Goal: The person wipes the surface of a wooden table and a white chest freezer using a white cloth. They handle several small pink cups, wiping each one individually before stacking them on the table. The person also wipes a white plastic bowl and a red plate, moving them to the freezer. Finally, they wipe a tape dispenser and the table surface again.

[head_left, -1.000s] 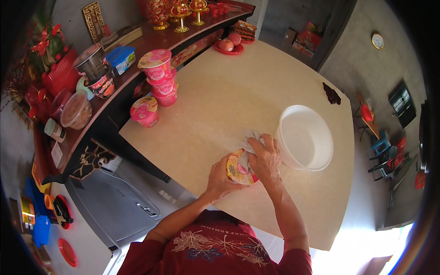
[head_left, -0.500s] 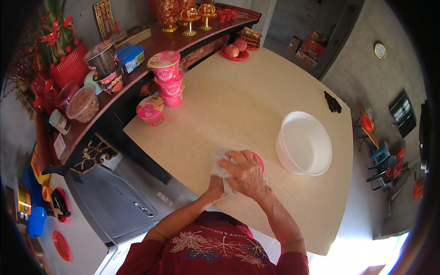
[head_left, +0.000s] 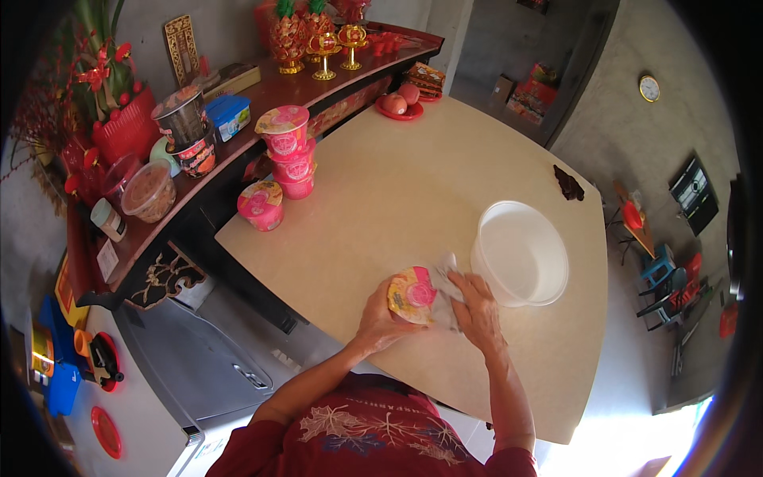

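Note:
My left hand (head_left: 377, 320) is wrapped round a pink instant noodle cup (head_left: 412, 295), its yellow and pink printed lid tilted up toward me. In my right hand (head_left: 478, 315) is a pale grey-white cloth (head_left: 447, 300), blurred by motion, against the cup's right side. Both hands are above the near part of the beige table. Just beyond my right hand stands a large round white tub (head_left: 520, 254). To the far left, similar pink cups are stacked (head_left: 287, 151), with a single cup (head_left: 261, 206) in front of them.
A dark red shelf (head_left: 208, 135) borders the table's left side, holding black noodle bowls (head_left: 184, 127), a blue box (head_left: 229, 116) and gold stands (head_left: 323, 56). Peaches on a red plate (head_left: 399, 109) lie at the far edge. A dark crumpled thing (head_left: 568, 183) lies at the far right.
The cup has come out from under the cloth, its lid now facing up in my left hand. My right hand has moved right with the cloth, to the cup's side.

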`<action>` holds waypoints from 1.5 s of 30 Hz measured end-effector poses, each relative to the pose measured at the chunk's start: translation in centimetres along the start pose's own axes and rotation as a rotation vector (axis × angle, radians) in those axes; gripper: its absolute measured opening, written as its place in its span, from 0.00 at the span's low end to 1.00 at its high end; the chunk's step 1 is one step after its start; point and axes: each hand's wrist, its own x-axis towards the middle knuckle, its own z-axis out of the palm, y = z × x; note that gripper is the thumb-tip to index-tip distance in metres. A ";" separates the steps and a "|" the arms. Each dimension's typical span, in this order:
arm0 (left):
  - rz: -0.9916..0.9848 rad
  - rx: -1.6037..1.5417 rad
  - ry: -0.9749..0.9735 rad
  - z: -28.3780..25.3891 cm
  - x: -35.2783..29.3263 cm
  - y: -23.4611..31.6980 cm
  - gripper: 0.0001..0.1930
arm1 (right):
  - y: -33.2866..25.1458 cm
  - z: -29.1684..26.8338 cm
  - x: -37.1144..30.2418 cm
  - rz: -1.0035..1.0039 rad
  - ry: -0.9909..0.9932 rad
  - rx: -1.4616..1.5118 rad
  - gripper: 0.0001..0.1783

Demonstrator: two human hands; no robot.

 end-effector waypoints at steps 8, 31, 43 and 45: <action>0.331 0.720 0.149 0.5 -0.1 3.3 0.42 | -5.3 -1.8 0.4 0.004 0.279 -0.190 0.30; -0.313 -0.276 -0.016 -0.9 -0.8 7.6 0.35 | -4.0 2.9 3.4 0.416 0.132 1.521 0.15; -0.429 -0.788 0.017 -3.6 0.0 4.5 0.26 | -9.6 1.3 -1.0 -0.239 0.384 0.362 0.24; -0.377 -0.804 -0.158 -4.2 -0.5 5.1 0.27 | -9.2 0.7 0.3 -0.205 0.419 0.457 0.21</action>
